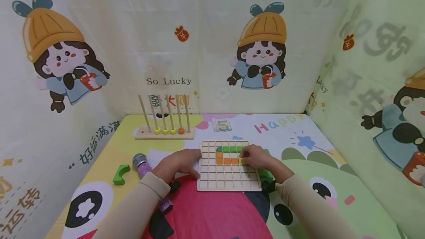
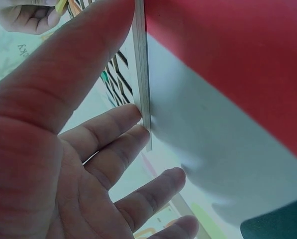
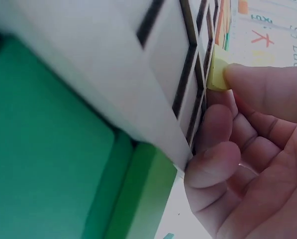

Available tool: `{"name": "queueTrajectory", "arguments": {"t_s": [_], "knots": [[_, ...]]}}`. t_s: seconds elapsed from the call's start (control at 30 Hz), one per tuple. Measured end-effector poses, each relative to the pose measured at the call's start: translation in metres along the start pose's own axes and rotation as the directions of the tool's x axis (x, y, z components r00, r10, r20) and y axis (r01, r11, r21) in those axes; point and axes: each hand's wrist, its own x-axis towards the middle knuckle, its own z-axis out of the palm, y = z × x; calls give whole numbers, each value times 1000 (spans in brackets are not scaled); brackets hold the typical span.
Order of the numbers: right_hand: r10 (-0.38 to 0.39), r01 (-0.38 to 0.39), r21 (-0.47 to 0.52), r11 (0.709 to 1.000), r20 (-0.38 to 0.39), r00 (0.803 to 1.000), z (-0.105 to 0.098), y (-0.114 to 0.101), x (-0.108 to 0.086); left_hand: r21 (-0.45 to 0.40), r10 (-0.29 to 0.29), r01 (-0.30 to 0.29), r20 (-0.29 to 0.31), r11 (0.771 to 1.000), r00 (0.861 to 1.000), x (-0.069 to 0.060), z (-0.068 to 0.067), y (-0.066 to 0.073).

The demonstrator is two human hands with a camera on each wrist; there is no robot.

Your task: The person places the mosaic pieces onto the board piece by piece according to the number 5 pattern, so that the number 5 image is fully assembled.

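Observation:
A wooden grid board lies on the table, carrying a row of green tiles and several orange tiles. My right hand pinches a small yellow tile between thumb and finger at the right end of the lower orange row. Its other fingers are bent at the board's right side. At the left edge of the board is my left hand; its thumb and fingertips touch the edge with the fingers extended. Part of the tile is hidden by the right fingers.
A purple microphone lies left of the board beside a green arched block. Behind stands a wooden peg rack with beads. A small pattern card lies beyond the board. Green blocks sit beside its right edge.

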Motion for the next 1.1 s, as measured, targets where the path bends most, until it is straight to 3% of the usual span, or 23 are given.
{"name": "queueTrajectory", "arguments": {"t_s": [0.27, 0.5, 0.7, 1.1], "knots": [[-35, 33, -124, 992, -20, 999, 3, -3, 2, 20, 12, -12, -7, 1000, 1000, 3, 1, -1], [-22, 15, -193, 981, -34, 999, 5, -8, 3, 13, 7, -7, -6, 1000, 1000, 4, 2, -2], [-25, 15, -148, 989, -69, 997, -5, -5, -5, 16, 11, -11, 2, 1000, 1000, 4, 3, 0], [21, -24, -38, 999, -64, 998, -21, 27, -31, 17, 9, -9, 9, 1000, 1000, 0, 0, 0]]}}
